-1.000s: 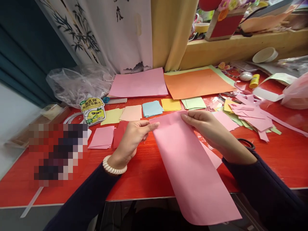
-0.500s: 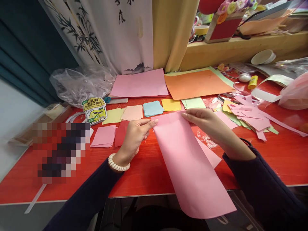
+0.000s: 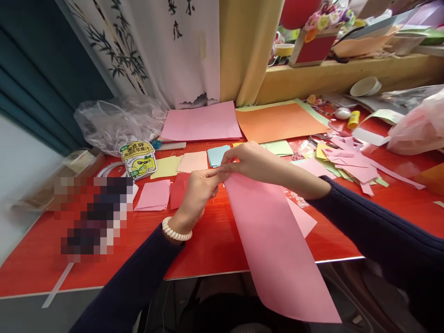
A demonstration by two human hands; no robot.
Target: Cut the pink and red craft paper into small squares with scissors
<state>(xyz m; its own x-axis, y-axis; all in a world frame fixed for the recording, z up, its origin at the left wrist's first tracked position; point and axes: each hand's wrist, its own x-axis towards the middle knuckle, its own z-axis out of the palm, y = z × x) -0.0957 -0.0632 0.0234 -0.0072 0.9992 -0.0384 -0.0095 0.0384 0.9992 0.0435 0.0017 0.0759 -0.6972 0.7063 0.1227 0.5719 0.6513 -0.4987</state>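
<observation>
Here, in the head view, the left hand (image 3: 201, 194) pinches the pink sheet (image 3: 272, 245) at its far left corner, and the right hand (image 3: 248, 158) meets it, fingertips nipping the same spot. The sheet droops past the red table's (image 3: 215, 247) near edge — probably light, bendy, easily creased — so edges or corners suit a gentle grip.

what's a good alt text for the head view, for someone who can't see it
Both hands meet at one end of a long pink sheet that hangs past the near edge of a red table. Beyond lie small colored paper squares, larger sheets and paper scraps.
</observation>
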